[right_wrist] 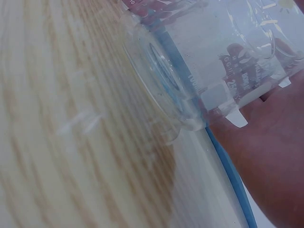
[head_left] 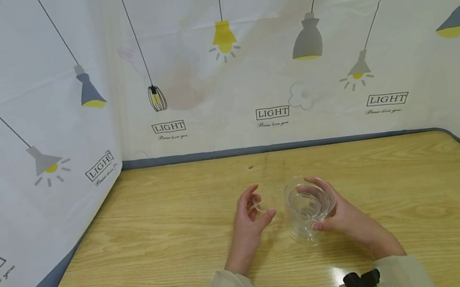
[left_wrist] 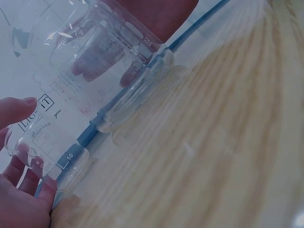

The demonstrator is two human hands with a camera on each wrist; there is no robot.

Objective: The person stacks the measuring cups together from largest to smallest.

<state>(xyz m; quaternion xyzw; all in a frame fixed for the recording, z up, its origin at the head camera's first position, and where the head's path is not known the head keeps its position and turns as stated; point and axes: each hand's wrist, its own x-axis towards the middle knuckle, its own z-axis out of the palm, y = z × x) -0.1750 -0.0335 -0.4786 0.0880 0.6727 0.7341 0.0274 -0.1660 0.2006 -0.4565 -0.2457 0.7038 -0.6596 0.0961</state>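
Observation:
A small clear beaker [head_left: 266,204] with white graduation marks sits within the curve of my left hand [head_left: 248,217]. In the left wrist view, its fingers [left_wrist: 29,178] lie along the beaker's far side and the thumb is near the rim. My right hand [head_left: 342,211] grips a large glass beaker [head_left: 301,230] from the right, fingers behind and thumb in front. Inside that one is a smaller, nested glass beaker [head_left: 308,205]. The large beaker stands upright with its base at the tabletop, close to the small one. White print shows through its wall in the right wrist view.
The wood-grain table [head_left: 159,236] spreads around both hands. Behind and to the left hangs a white curtain [head_left: 198,85] printed with lamps, with a blue-grey strip [head_left: 197,157] along the table's back edge. Black wrist mounts [head_left: 361,282] are on both sleeves.

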